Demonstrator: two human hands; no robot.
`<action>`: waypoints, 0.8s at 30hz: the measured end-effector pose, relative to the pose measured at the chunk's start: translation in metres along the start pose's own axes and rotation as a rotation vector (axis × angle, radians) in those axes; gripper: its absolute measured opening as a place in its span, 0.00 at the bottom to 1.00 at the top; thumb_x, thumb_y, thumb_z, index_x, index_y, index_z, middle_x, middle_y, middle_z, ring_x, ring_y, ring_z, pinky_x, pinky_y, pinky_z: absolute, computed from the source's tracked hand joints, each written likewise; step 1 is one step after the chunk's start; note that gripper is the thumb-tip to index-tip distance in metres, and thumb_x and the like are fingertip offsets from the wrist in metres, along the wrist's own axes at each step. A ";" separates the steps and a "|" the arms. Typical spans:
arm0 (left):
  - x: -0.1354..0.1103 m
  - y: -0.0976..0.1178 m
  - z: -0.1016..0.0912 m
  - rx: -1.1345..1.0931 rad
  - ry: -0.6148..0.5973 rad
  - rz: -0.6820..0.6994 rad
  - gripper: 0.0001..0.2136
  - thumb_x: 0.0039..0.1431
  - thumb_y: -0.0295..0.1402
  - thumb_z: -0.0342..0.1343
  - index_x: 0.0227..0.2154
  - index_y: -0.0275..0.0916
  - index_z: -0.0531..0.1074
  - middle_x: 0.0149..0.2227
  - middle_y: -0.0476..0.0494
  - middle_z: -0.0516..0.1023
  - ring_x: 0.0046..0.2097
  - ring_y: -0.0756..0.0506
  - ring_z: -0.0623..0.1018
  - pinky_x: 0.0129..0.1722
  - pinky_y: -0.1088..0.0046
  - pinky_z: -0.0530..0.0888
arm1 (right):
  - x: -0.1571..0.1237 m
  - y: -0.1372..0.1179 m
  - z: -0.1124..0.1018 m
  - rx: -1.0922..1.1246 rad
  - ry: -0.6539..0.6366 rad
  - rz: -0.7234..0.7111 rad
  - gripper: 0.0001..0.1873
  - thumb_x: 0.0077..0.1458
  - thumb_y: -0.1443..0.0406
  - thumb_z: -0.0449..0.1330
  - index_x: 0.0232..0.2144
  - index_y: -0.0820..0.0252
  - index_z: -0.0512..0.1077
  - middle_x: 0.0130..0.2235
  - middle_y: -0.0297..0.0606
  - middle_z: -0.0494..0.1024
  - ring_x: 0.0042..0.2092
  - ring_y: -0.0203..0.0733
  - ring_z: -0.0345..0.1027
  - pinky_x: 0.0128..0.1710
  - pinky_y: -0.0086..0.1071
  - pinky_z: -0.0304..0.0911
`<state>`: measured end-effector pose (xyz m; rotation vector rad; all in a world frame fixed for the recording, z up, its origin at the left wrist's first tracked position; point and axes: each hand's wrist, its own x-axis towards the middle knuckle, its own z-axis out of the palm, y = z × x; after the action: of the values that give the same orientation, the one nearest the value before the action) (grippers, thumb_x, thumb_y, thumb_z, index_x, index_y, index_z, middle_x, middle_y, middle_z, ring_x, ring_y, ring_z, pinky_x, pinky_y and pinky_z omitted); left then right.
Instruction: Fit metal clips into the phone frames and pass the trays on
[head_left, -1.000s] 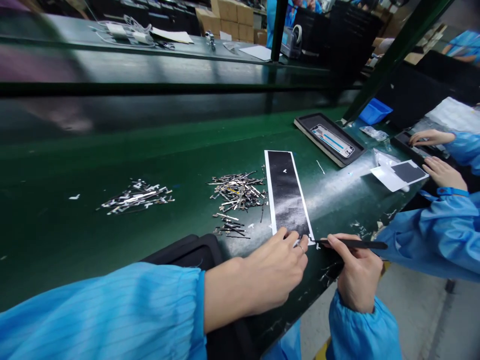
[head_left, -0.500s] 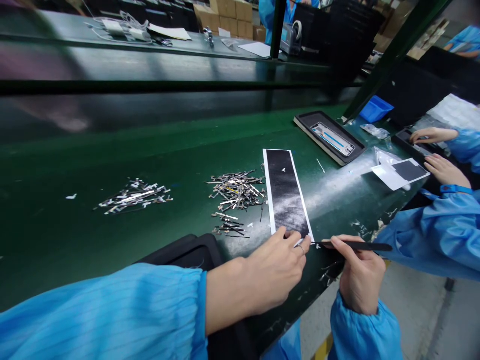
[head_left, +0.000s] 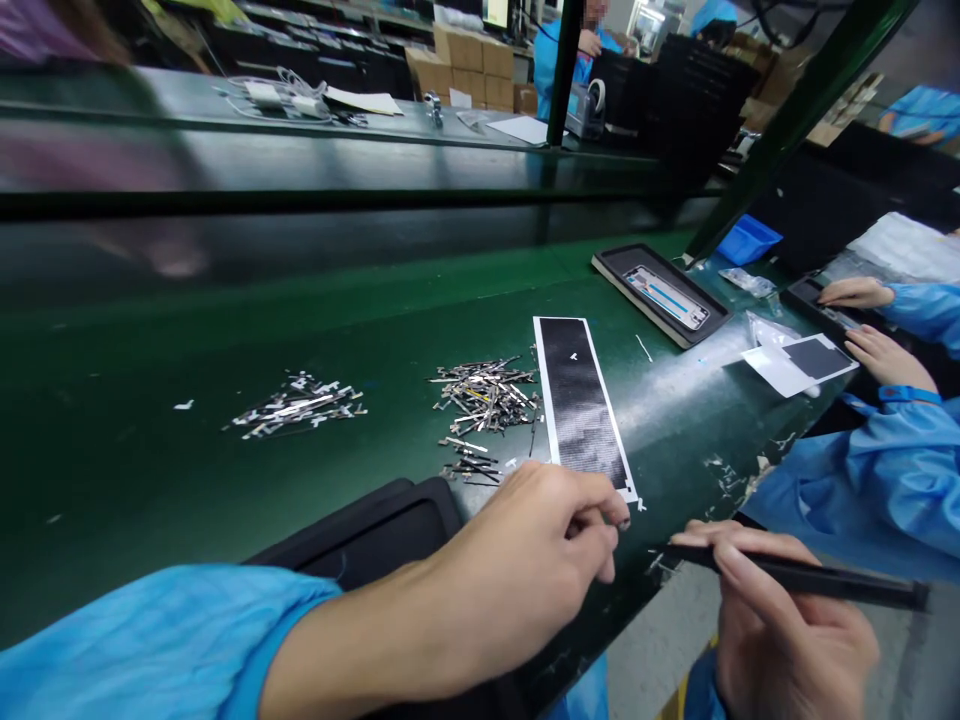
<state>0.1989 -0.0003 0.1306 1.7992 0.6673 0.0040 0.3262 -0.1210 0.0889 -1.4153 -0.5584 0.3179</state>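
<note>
My left hand [head_left: 540,540] hangs with curled fingers just off the near lower corner of a white-bordered black strip sheet [head_left: 577,395] on the green bench [head_left: 135,480]. Nothing shows between its fingertips. My right hand [head_left: 787,630] grips black tweezers [head_left: 802,573] at the bench's near edge, their tips pointing left towards the sheet. Left of the sheet lies a heap of small metal strips [head_left: 484,400], and a smaller heap [head_left: 296,407] lies further left.
A black padded tray [head_left: 382,530] lies under my left forearm. A co-worker's two hands [head_left: 870,325] work at the right beside a black tray [head_left: 664,297] holding a phone frame, a white card [head_left: 799,365] and a blue bin [head_left: 750,240]. Cartons stand beyond.
Both hands have drawn back from the sheet's near corner. My left hand has lifted off it, and my right hand has pulled the tweezers down and to the right.
</note>
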 end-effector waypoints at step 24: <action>-0.022 -0.008 0.005 -0.340 -0.075 -0.088 0.09 0.49 0.30 0.47 0.31 0.34 0.70 0.24 0.46 0.75 0.27 0.48 0.70 0.35 0.71 0.68 | -0.010 -0.007 0.007 0.067 -0.251 -0.037 0.03 0.41 0.70 0.63 0.23 0.57 0.75 0.24 0.37 0.76 0.29 0.41 0.71 0.28 0.32 0.68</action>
<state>0.1786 -0.0128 0.1294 1.4361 0.6495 -0.0087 0.3128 -0.1214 0.0942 -1.3071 -0.7703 0.4844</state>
